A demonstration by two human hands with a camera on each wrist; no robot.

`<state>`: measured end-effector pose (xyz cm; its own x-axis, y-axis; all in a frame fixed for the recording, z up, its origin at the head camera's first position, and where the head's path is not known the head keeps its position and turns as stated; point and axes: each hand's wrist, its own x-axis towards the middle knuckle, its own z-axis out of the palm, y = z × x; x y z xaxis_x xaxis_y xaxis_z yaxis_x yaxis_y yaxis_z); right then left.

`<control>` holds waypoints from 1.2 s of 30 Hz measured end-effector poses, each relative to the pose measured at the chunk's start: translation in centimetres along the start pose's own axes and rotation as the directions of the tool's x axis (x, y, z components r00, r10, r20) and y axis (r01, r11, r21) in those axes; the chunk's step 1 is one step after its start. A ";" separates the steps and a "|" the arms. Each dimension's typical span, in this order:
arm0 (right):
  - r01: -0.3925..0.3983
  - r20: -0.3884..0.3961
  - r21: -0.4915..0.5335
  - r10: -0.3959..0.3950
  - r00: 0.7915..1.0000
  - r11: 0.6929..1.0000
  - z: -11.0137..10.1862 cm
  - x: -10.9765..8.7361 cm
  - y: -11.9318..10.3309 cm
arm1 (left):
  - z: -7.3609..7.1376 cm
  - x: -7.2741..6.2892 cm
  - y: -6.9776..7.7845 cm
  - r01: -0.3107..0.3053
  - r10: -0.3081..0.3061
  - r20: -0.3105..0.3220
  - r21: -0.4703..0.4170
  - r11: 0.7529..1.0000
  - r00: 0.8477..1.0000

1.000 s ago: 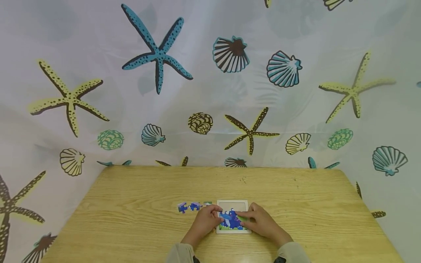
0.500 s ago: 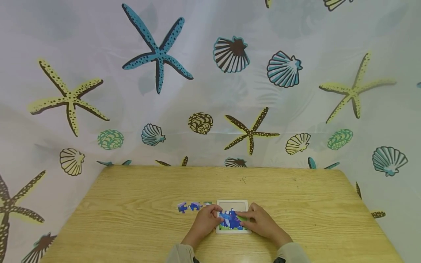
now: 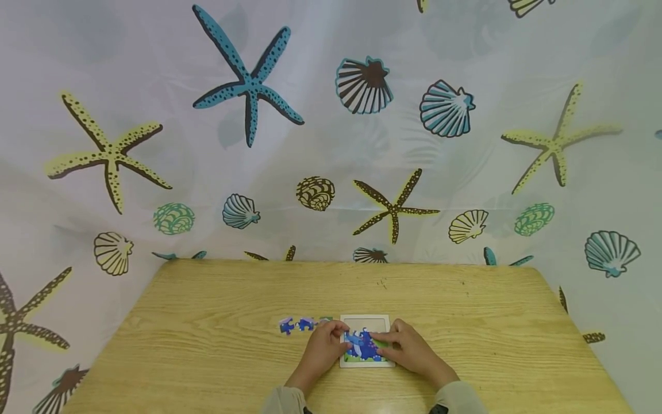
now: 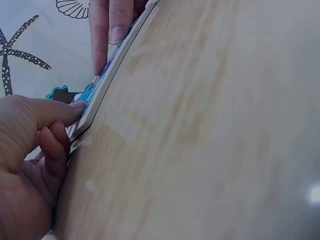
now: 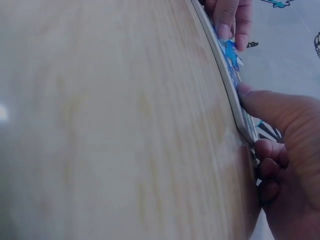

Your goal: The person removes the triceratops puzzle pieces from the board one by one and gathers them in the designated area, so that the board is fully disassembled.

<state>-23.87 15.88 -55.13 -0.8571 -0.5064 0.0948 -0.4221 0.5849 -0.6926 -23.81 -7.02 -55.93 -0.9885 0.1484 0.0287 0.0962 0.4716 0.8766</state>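
A small jigsaw puzzle in a pale frame (image 3: 364, 317) lies on the wooden table, its lower part filled with blue, purple and green pieces and its upper part bare. My left hand (image 3: 322, 348) is at the frame's left side, thumb and index finger pinching a light-blue puzzle piece (image 3: 355, 340). In the right wrist view this blue piece (image 5: 231, 54) looks slightly raised. From the right, my right hand (image 3: 414, 349) reaches over the frame, with extended index finger and thumb touching the fitted pieces. Its other fingers are curled beside the frame in the right wrist view.
Loose puzzle pieces lie in a row left of the frame: one blue piece (image 3: 287, 326), another blue piece (image 3: 306, 324) and a greenish one (image 3: 326, 319) partly behind my left hand. A curtain (image 3: 331, 149) printed with starfish and shells surrounds the table (image 3: 217, 299).
Both hands keep nearly the same place on the puzzle. The light-blue piece under the left hand has tilted or shifted very slightly; otherwise nothing visibly moves.
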 end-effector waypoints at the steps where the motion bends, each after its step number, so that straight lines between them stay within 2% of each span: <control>1: 0.000 -0.001 0.000 0.000 1.000 1.000 0.0 0.0 0.0 | 0.0 0.0 0.0 0.000 0.000 -0.001 -0.006 1.000 1.000; 8: 0.003 -0.007 0.005 -0.003 1.000 1.000 0.0 0.0 0.0 | 0.0 0.0 -0.2 -0.010 0.010 0.001 -0.122 0.993 1.000; 12: 0.008 -0.012 0.002 -0.008 1.000 1.000 0.0 0.0 0.0 | -0.1 0.0 -0.3 0.006 -0.008 -0.014 -0.151 0.989 1.000; 16: 0.014 -0.017 -0.013 -0.015 1.000 1.000 0.0 0.1 0.0 | -0.1 0.1 -0.4 0.051 -0.058 -0.031 -0.201 0.978 0.998; 22: 0.011 -0.022 -0.017 -0.011 1.000 1.000 0.0 0.1 0.1 | -0.5 0.3 -0.8 0.098 -0.110 -0.017 -0.325 0.940 0.994; 31: 0.008 -0.013 -0.004 -0.008 1.000 1.000 0.0 0.1 0.1 | -1.9 0.2 -1.3 0.215 -0.215 0.049 -0.416 0.883 0.975; 36: 0.007 -0.015 -0.004 -0.008 1.000 1.000 0.1 0.0 0.0 | -2.9 -0.4 -1.8 0.207 -0.204 0.056 -0.458 0.865 0.977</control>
<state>-23.88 15.86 -55.20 -0.8583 -0.5010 0.1109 -0.4296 0.5834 -0.6893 -23.91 -10.40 -56.12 -0.9793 0.0974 -0.1777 -0.1745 0.0404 0.9838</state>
